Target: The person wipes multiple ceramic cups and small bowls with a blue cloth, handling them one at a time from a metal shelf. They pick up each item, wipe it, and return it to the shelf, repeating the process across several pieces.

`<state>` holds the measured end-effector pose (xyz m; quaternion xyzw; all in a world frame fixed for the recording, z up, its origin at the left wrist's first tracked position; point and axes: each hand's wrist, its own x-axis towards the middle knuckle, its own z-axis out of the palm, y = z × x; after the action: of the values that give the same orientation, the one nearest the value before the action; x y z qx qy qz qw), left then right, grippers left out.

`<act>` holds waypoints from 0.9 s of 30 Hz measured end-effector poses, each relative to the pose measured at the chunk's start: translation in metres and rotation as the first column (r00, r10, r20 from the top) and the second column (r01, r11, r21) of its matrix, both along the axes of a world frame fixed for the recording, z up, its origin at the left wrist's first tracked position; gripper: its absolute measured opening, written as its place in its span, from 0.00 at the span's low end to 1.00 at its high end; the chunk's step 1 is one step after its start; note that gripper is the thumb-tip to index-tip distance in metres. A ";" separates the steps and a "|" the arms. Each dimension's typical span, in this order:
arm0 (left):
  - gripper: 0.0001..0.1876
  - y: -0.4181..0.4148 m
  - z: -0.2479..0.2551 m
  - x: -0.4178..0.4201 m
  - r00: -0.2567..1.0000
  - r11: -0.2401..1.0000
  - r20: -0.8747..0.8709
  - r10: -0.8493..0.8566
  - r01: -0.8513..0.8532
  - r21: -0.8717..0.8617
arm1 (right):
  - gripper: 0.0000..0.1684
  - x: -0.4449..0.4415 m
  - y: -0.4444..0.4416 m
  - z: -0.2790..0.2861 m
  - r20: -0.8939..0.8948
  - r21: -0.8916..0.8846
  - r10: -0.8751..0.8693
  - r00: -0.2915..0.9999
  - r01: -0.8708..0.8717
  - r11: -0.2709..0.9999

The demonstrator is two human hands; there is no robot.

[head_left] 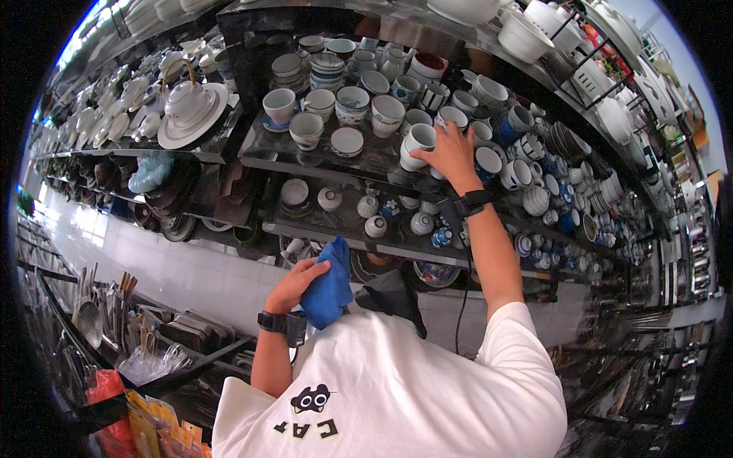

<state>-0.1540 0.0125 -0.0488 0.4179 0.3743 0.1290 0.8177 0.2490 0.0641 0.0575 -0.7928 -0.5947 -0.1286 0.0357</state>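
My left hand is closed around a blue cloth, held low in front of my chest. Reaching out over a shelf of ceramic cups, my right hand has its fingers spread at a white cup and a patterned cup. The thumb lies by the white cup and the fingertips are near the patterned one's rim; whether it grips either cannot be told. A shallow white bowl and a striped cup stand on the same shelf.
A white teapot with a cane handle rests on plates at the left. Small vases fill the shelf below. More cups and bowls crowd the right. White tureens stand above, and a rack with a metal skimmer is at lower left.
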 end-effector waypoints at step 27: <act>0.16 0.044 0.191 0.282 0.810 0.095 -0.360 -0.462 0.449 0.888 | 0.50 -0.014 -0.296 -0.051 -0.934 0.168 0.250 -0.255 0.305 0.937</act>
<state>0.1279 0.0561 0.1422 0.9127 0.0668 0.0696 0.3970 0.2354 -0.2321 0.0060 -0.5730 -0.2782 0.4475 0.6278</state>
